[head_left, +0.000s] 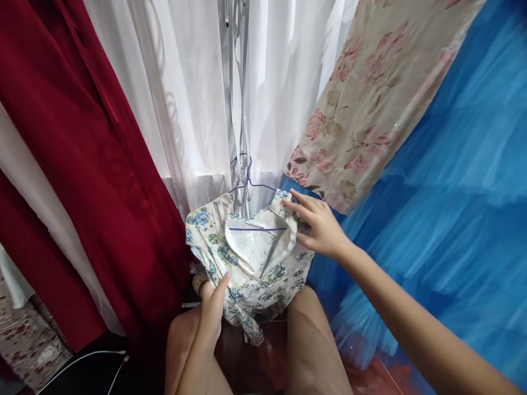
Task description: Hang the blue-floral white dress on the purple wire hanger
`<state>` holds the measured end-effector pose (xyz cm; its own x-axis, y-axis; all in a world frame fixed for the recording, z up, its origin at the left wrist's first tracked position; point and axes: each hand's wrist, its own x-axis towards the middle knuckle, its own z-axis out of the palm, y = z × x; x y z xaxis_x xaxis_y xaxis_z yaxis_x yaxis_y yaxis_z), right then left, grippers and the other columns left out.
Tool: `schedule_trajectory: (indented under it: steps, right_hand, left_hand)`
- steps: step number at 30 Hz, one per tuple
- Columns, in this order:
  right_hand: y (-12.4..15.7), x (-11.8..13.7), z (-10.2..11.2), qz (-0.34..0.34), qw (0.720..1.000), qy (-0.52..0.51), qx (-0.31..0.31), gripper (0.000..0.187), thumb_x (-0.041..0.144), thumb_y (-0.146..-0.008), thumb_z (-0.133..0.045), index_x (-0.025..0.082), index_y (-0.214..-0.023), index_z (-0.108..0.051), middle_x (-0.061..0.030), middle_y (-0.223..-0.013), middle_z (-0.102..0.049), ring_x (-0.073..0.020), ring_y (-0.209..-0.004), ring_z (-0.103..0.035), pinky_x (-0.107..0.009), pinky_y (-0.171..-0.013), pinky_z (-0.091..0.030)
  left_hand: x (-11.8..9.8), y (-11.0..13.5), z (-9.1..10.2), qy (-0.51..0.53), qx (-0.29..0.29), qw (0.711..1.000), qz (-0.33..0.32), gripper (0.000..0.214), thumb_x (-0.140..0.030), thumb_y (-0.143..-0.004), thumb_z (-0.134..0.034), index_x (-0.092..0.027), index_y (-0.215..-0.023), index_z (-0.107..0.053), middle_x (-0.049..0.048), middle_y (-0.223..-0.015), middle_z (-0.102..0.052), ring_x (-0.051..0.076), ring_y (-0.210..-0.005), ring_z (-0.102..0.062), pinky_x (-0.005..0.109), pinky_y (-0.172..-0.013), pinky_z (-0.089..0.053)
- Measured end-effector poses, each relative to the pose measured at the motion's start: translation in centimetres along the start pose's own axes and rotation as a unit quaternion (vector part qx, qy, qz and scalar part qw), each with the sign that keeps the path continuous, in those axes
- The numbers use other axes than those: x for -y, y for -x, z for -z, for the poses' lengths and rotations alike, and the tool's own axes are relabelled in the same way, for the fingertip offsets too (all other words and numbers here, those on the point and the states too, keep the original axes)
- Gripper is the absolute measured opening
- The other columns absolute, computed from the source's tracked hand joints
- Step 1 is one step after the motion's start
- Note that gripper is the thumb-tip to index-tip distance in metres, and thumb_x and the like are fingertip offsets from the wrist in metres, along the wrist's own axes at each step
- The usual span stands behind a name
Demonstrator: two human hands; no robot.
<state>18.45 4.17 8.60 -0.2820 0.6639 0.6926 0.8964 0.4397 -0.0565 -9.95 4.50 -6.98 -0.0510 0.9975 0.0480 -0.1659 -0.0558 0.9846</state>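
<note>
A white dress with blue and green flowers (242, 291) hangs on a thin purple hanger (257, 184) in front of me, its neckline facing up. The hanger's lower bar crosses the open neck. My left hand (214, 304) grips the cloth at the lower left front, thumb on top and the other fingers hidden. At the right shoulder, my right hand (317, 222) touches the fabric with fingers stretched and somewhat apart. The hanger's hook reaches up by the shiny metal rods behind it.
Red curtains (102, 164) hang at left, white drapes (189, 93) behind. A pink-flowered cloth (354, 120) and blue tulle (444, 203) hang at right. My bare knees (308, 323) flank the dress. A white cable (90, 353) lies on a black surface lower left.
</note>
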Motion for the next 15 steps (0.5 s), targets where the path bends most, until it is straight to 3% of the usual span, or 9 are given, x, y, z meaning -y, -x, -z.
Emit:
schedule_trajectory:
  steps: [2,4,5,7,8,9,11,13,15]
  right_hand:
    - [2.5,2.2,-2.0,0.018,0.995,-0.097,0.033,0.05,0.017,-0.08,-0.056,0.03,-0.128,-0.062,-0.0074,-0.131,-0.064,-0.0349,-0.133,-0.047,-0.063,-0.105,-0.034]
    - [5.9,5.5,-4.5,0.051,0.957,-0.258,0.125,0.042,0.014,-0.083,-0.051,0.032,-0.115,-0.07,-0.0043,-0.109,-0.074,-0.0283,-0.118,-0.061,-0.054,-0.1,-0.045]
    - [7.7,7.3,-5.8,0.051,0.935,-0.321,0.14,0.039,0.015,-0.084,-0.052,0.032,-0.113,-0.071,-0.0047,-0.104,-0.075,-0.0278,-0.111,-0.065,-0.051,-0.098,-0.048]
    - [11.0,10.8,-8.4,-0.034,0.907,-0.412,0.084,0.026,0.022,-0.088,-0.052,0.029,-0.103,-0.072,-0.0064,-0.095,-0.075,-0.0292,-0.099,-0.068,-0.05,-0.092,-0.051]
    - [12.3,12.2,-9.5,-0.124,0.884,-0.449,0.041,0.021,0.026,-0.091,-0.051,0.027,-0.096,-0.071,-0.0078,-0.091,-0.074,-0.0293,-0.091,-0.069,-0.048,-0.083,-0.054]
    - [13.3,13.2,-10.5,-0.224,0.852,-0.474,-0.005,0.02,0.03,-0.094,-0.047,0.027,-0.094,-0.067,-0.0075,-0.084,-0.072,-0.0283,-0.081,-0.068,-0.045,-0.074,-0.055]
    - [14.0,14.4,-12.0,-0.343,0.789,-0.507,-0.06,0.019,0.037,-0.097,-0.041,0.028,-0.099,-0.057,-0.0041,-0.074,-0.066,-0.0257,-0.068,-0.063,-0.04,-0.062,-0.052]
    - [13.4,14.5,-12.6,-0.378,0.764,-0.521,-0.037,0.018,0.042,-0.097,-0.042,0.028,-0.102,-0.052,-0.0019,-0.073,-0.062,-0.0237,-0.064,-0.058,-0.037,-0.059,-0.049]
    - [12.1,14.1,-12.5,-0.359,0.782,-0.51,0.008,0.019,0.044,-0.096,-0.046,0.026,-0.092,-0.052,-0.0009,-0.072,-0.058,-0.0216,-0.064,-0.054,-0.034,-0.06,-0.046]
  left_hand:
    - [1.2,0.9,0.4,0.034,-0.031,0.999,0.023,0.046,-0.041,-0.083,-0.069,-0.017,-0.121,-0.061,0.0125,-0.127,-0.065,0.027,-0.128,-0.054,0.038,-0.106,-0.045]
    - [2.0,1.8,0.8,0.043,-0.061,0.996,0.041,0.045,-0.039,-0.082,-0.071,-0.017,-0.12,-0.061,0.0127,-0.128,-0.065,0.028,-0.127,-0.055,0.039,-0.105,-0.046]
    - [2.4,2.2,1.1,0.044,-0.07,0.995,0.051,0.044,-0.038,-0.082,-0.07,-0.017,-0.12,-0.061,0.0128,-0.128,-0.064,0.028,-0.126,-0.056,0.039,-0.105,-0.047]
    - [2.8,3.0,1.4,0.039,-0.075,0.994,0.063,0.043,-0.039,-0.083,-0.069,-0.017,-0.119,-0.061,0.0132,-0.128,-0.064,0.029,-0.123,-0.058,0.041,-0.103,-0.048]
    - [2.9,3.3,1.5,0.033,-0.073,0.995,0.064,0.044,-0.041,-0.083,-0.069,-0.017,-0.119,-0.061,0.0133,-0.129,-0.064,0.03,-0.122,-0.059,0.041,-0.103,-0.048]
    - [2.9,3.6,1.5,0.025,-0.07,0.995,0.062,0.045,-0.042,-0.083,-0.069,-0.017,-0.119,-0.061,0.0133,-0.128,-0.064,0.03,-0.121,-0.059,0.042,-0.102,-0.048]
    - [2.5,4.3,1.3,0.005,-0.058,0.997,0.055,0.047,-0.045,-0.081,-0.07,-0.018,-0.119,-0.062,0.0129,-0.127,-0.065,0.031,-0.121,-0.059,0.042,-0.102,-0.048]
    - [1.9,5.0,0.8,-0.005,-0.048,0.998,0.047,0.046,-0.046,-0.081,-0.069,-0.018,-0.117,-0.062,0.0124,-0.125,-0.066,0.031,-0.12,-0.06,0.041,-0.101,-0.049]
    - [1.5,5.8,0.2,-0.007,-0.041,0.998,0.039,0.044,-0.045,-0.081,-0.069,-0.018,-0.116,-0.063,0.0123,-0.123,-0.067,0.032,-0.119,-0.06,0.04,-0.1,-0.049]
